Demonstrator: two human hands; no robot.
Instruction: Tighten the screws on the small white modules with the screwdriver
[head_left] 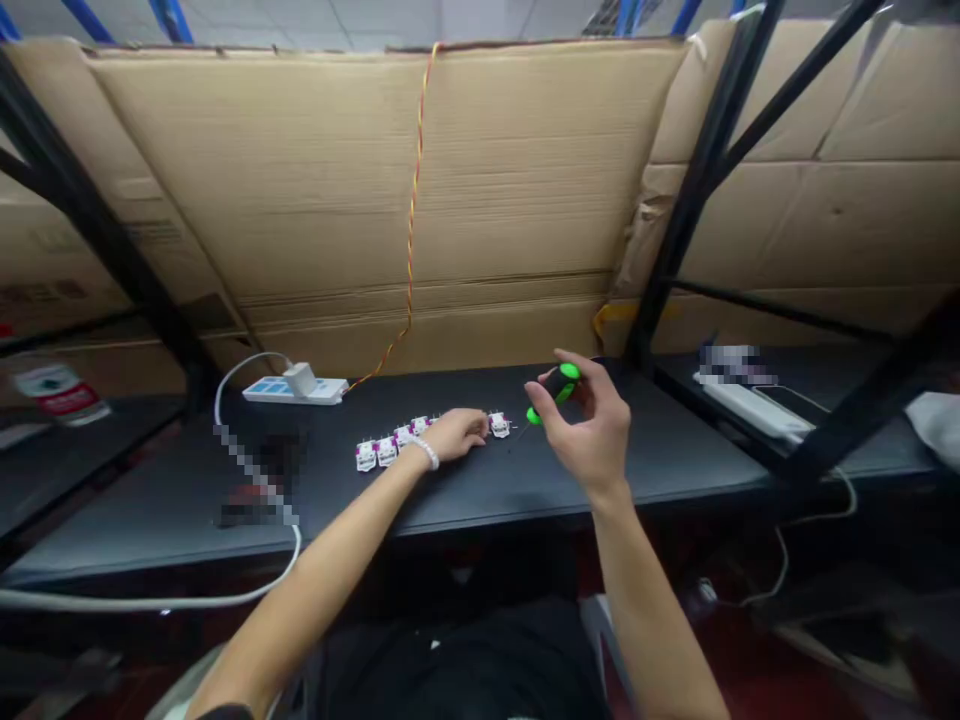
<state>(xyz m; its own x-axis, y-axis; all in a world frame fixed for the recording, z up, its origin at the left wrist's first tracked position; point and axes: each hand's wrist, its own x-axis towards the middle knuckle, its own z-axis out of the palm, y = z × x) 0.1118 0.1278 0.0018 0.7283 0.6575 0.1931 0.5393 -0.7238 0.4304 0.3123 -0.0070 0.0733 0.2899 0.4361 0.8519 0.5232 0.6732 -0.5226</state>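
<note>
Small white-and-purple parts (386,451) stand side by side in a slanting row on the dark tabletop (465,500). My left hand (454,434) lies over the right part of this row, its fingers bent and closed against the white-and-purple end part (499,425); the hand hides some of the parts. Just to the right and above the tabletop, my right hand (596,425) grips a green-and-black screwdriver (561,382) between thumb and fingers. Its thin shaft points down and left, towards the end part. Whether the tip touches anything is too small to tell.
A white power strip (322,391) with a plugged-in charger (300,378) sits at the back left; its white cable (294,550) hangs over the front edge. Black frame posts (679,220) flank the table. Cardboard (525,180) backs it, with a twisted wire (411,230) hanging down.
</note>
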